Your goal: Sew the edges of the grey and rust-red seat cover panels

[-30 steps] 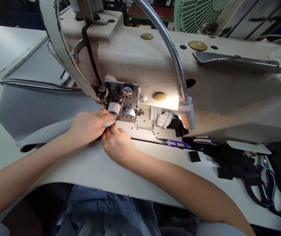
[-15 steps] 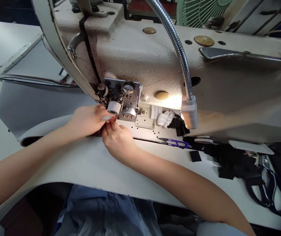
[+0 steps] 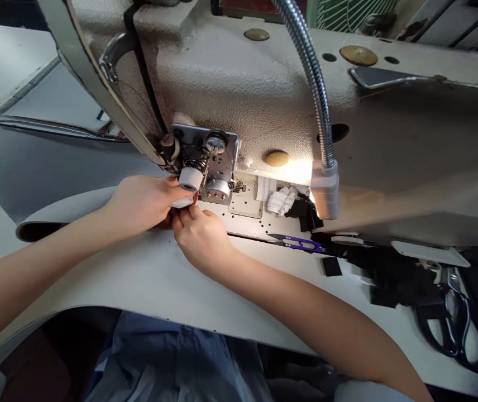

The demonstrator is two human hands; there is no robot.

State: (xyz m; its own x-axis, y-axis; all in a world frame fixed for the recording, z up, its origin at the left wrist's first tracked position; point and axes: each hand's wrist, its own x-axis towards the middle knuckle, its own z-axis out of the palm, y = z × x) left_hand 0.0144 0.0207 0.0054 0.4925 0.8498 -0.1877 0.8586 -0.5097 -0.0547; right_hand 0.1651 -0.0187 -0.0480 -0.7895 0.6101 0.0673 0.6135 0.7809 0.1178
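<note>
In the head view, grey fabric (image 3: 46, 167) lay on the surface (image 3: 138, 279) to the left of the sewing machine (image 3: 230, 84), its near side rolled over and one edge reaching beneath the machine's needle end. The left hand (image 3: 140, 201) rested over it there, its grip clasping a fold. The right hand (image 3: 201, 237) touched the left, its grip pinched on the same edge. White strips (image 3: 281, 201) sat under the machine's arm; purple-handled snips (image 3: 292, 240), black pieces (image 3: 383, 279) and scissors (image 3: 454, 312) lay in front of that arm.
</note>
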